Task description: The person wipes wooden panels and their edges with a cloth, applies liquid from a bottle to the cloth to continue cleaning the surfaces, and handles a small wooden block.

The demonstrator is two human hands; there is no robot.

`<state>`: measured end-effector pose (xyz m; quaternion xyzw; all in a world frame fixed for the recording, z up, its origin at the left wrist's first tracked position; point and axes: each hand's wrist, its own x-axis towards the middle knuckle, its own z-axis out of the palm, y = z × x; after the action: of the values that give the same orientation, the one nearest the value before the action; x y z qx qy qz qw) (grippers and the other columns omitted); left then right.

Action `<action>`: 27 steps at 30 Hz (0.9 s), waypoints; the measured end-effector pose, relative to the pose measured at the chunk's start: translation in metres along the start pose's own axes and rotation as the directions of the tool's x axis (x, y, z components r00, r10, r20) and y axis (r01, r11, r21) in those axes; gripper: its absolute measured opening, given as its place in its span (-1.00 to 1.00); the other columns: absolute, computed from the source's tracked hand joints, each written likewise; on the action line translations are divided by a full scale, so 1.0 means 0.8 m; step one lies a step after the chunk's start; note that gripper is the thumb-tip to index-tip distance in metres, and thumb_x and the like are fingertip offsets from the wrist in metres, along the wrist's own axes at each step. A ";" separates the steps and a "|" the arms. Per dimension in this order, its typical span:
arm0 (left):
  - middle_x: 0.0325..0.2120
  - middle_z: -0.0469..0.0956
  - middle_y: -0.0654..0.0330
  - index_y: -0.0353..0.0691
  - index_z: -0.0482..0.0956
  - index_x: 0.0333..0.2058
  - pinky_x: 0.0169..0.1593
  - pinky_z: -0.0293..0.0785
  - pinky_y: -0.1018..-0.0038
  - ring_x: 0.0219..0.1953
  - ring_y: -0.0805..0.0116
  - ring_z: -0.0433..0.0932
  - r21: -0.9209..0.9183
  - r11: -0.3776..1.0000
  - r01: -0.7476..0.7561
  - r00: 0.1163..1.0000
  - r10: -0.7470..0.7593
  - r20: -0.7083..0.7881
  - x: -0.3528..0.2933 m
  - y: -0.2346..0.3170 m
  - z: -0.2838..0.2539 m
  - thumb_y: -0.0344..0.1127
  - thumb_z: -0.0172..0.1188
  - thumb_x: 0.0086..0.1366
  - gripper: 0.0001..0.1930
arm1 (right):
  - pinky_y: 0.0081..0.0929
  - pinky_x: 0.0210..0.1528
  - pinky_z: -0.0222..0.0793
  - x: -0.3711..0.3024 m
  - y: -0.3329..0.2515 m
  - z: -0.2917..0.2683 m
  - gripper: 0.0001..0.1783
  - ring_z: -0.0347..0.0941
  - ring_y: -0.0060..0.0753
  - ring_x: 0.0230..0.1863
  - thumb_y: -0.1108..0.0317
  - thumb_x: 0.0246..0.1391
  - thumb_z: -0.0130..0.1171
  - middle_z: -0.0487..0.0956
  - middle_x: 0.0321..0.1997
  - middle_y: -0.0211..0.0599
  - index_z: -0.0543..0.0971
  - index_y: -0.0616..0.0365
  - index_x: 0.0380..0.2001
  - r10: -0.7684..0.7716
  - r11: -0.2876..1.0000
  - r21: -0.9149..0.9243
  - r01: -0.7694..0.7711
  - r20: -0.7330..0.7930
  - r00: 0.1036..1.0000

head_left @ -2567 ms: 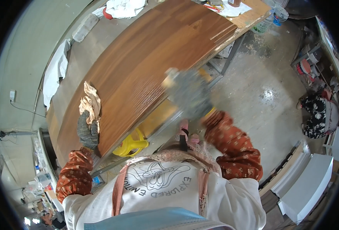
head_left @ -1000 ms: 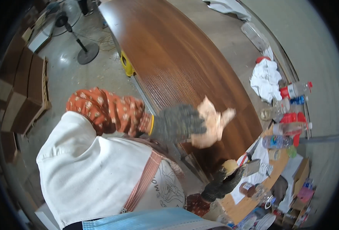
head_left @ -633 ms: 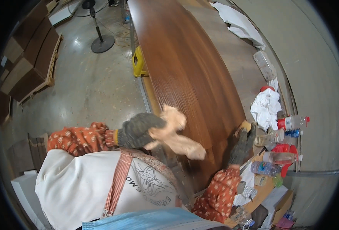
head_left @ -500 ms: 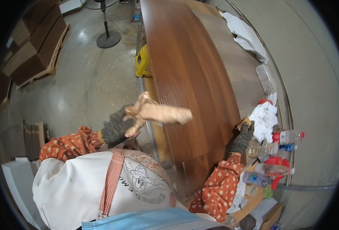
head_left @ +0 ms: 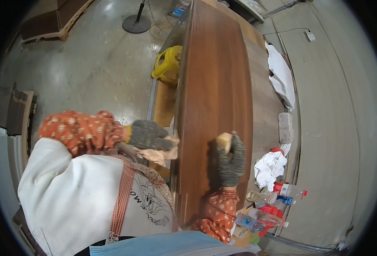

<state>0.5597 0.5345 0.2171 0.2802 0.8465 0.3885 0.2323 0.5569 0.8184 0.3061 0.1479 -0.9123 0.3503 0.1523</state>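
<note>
A long brown wood-grain panel (head_left: 216,81) lies lengthwise before me. My left hand (head_left: 148,135), in a dark grey knit glove, is closed on a peach-coloured cloth (head_left: 158,154) that bunches beneath the fingers at the panel's left edge. Over the panel, toward its right side, my right hand (head_left: 231,160) wears the same kind of glove. Its thumb and fingers pinch a small yellowish block (head_left: 224,141), perhaps a sponge. Whether the block touches the panel I cannot tell.
To the right stand a crumpled white cloth (head_left: 270,169), several plastic bottles (head_left: 267,217) and a wrapped white pack (head_left: 285,128). A yellow jug (head_left: 169,64) sits on the shelf left of the panel. A black round stand base (head_left: 136,24) rests on the floor.
The peach cloth, earlier stretched out over the panel's left side, now lies bunched at its edge under my left hand. My right hand has come inward from the panel's right edge.
</note>
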 end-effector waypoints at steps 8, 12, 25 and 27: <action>-0.28 0.55 0.07 0.34 0.18 0.23 -0.26 0.51 0.21 -0.32 0.07 0.57 0.108 0.884 -0.455 0.852 0.397 0.340 0.114 -0.029 0.029 -0.28 0.01 0.24 -0.42 | -0.20 0.07 0.34 0.102 -0.053 0.104 -0.47 0.37 0.02 0.06 0.40 -0.05 0.22 0.45 0.04 -0.05 0.46 0.07 0.08 -0.233 0.892 -0.286 0.350 0.373 0.898; -0.39 0.54 -0.01 0.30 0.26 0.18 -0.34 0.48 0.16 -0.40 -0.04 0.53 0.041 0.891 -0.452 0.841 0.410 0.353 0.113 -0.036 0.045 -0.02 -0.14 0.33 -0.56 | -0.22 0.03 0.36 0.205 -0.066 0.157 -0.53 0.39 0.01 0.02 0.38 -0.02 0.17 0.46 0.00 -0.02 0.49 0.03 0.05 -0.231 0.867 -0.314 0.386 0.434 0.871; -0.33 0.58 -0.07 -0.19 0.62 -0.21 -0.17 0.43 0.09 -0.30 -0.08 0.54 -0.268 0.931 -0.249 0.724 0.363 0.587 0.113 -0.012 -0.016 0.35 -0.14 0.20 -0.32 | -0.13 -0.16 0.40 0.204 -0.091 0.161 -0.38 0.43 0.07 -0.15 0.49 -0.13 0.15 0.49 -0.11 -0.09 0.39 0.09 0.11 -0.176 0.839 -0.326 0.436 0.595 0.784; -0.33 0.58 -0.05 -0.18 0.61 -0.21 -0.18 0.43 0.11 -0.30 -0.05 0.54 -0.306 0.911 -0.275 0.701 0.408 0.584 0.109 -0.021 -0.013 0.32 -0.12 0.19 -0.35 | -0.14 -0.13 0.41 0.143 -0.096 0.142 -0.39 0.42 0.09 -0.12 0.51 -0.13 0.16 0.48 -0.09 -0.08 0.40 0.09 0.10 -0.145 0.867 -0.307 0.394 0.601 0.786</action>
<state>0.4841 0.5765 0.1946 0.5234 0.6073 0.3879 0.4548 0.4621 0.6673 0.3145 0.3397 -0.9374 0.0627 -0.0439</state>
